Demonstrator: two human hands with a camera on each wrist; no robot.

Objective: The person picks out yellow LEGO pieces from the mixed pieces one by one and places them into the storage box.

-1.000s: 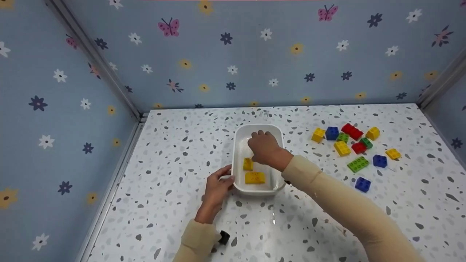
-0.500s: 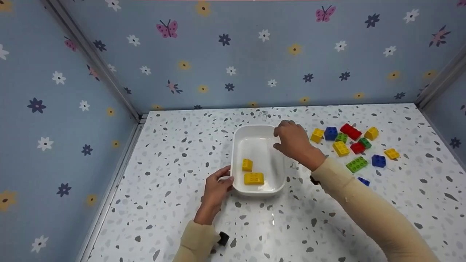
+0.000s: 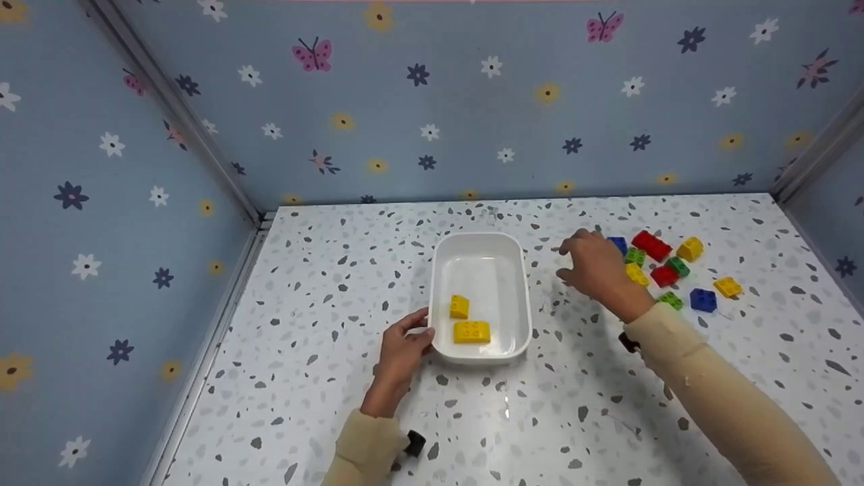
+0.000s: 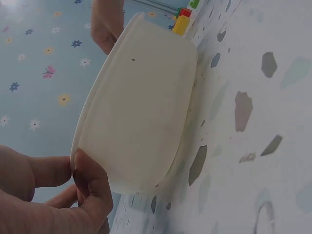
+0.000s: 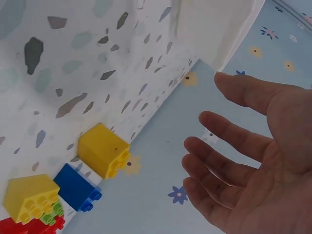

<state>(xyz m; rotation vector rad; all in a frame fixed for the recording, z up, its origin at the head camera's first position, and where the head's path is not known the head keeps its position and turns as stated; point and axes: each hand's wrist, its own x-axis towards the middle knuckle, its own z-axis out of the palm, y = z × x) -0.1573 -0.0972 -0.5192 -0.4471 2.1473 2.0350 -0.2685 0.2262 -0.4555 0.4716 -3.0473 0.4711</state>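
Note:
With thumb and fingers my left hand (image 3: 401, 347) pinches the left rim of a white plastic tub (image 3: 482, 283) standing on the speckled table. Inside the tub lie a small yellow brick (image 3: 459, 307) and a larger yellow brick (image 3: 472, 331). My right hand (image 3: 597, 270) is above the table, between the tub and a group of loose toy bricks. The right wrist view shows its fingers loosely extended and holding nothing. Nearest to it there are a yellow brick (image 5: 103, 150) and a blue brick (image 5: 77, 187); in the head view the hand hides that yellow one.
Right of the tub lie red bricks (image 3: 652, 246), a dark green brick (image 3: 678, 266), a blue brick (image 3: 703, 300) and a flat yellow brick (image 3: 728, 287). A light green brick (image 3: 670, 300) is partly covered by the right arm. A flower-patterned wall (image 3: 472, 101) stands behind the table.
My right hand has moved out of the tub, across its right rim, and rightward to the loose bricks. The left hand, the tub and both yellow bricks in it stay put.

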